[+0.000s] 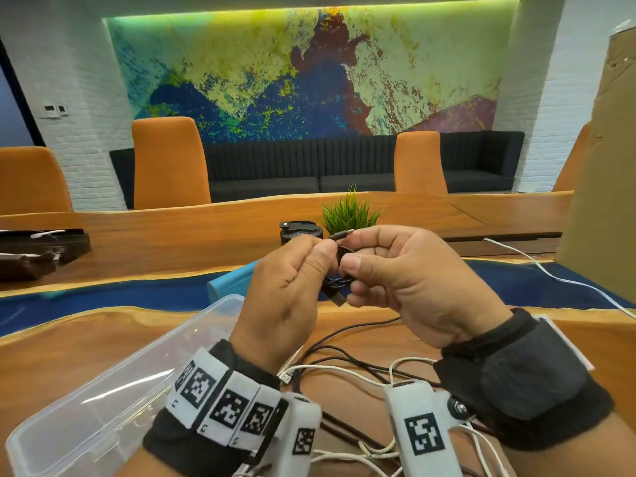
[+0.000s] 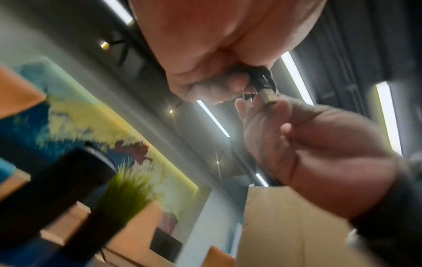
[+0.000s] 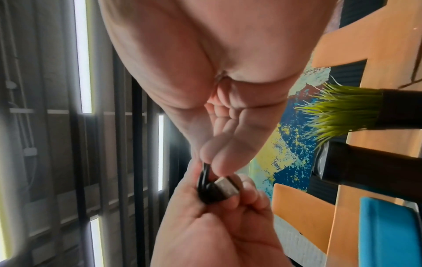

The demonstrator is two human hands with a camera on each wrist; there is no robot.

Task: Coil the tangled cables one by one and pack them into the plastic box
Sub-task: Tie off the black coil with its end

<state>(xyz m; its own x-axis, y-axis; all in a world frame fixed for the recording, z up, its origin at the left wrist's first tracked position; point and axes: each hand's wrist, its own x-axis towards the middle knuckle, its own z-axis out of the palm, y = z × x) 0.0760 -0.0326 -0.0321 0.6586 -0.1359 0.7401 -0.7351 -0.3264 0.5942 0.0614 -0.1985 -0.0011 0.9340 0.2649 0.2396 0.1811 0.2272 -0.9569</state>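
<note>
Far left: dark trays (image 1: pixel 41 249) with white cords on the wooden table (image 1: pixel 86 342), well apart from the work area.
Plastic box: clear plastic box (image 1: pixel 113 390), open, on the table at lower left, just beside the left wrist; no cable visible inside.
Blue item: light blue object (image 1: pixel 229 282) behind the box, partly hidden by the left hand.
Left hand: left hand (image 1: pixel 285 290) raised above the table, fingers curled, thumb pressed against the black coiled cable (image 1: pixel 339 282); grasping it.
Coiled cable: small black bundle held in the air between both hands, above the loose pile; one USB plug (image 1: pixel 339 299) hanging at the bottom, a second slim plug (image 1: pixel 340 234) sticking out on top. Metal plug end (image 3: pixel 226 187) confirmed in the right wrist view, between fingertips of both hands.
Behind the hands: black lidded cup (image 1: pixel 301 232) and small green plant (image 1: pixel 349 215), side by side on the table.
Right hand: right hand (image 1: pixel 409 284) clenched on the same bundle, thumb and forefinger pinching it from the right.
Loose cables: tangled black and white cables (image 1: pixel 347 366) on the table beneath both wrists, not coiled.
Far right: single white cable (image 1: pixel 537 266) trailing across the blue strip of the table; cardboard sheet (image 1: pixel 605 166) upright at the edge.
</note>
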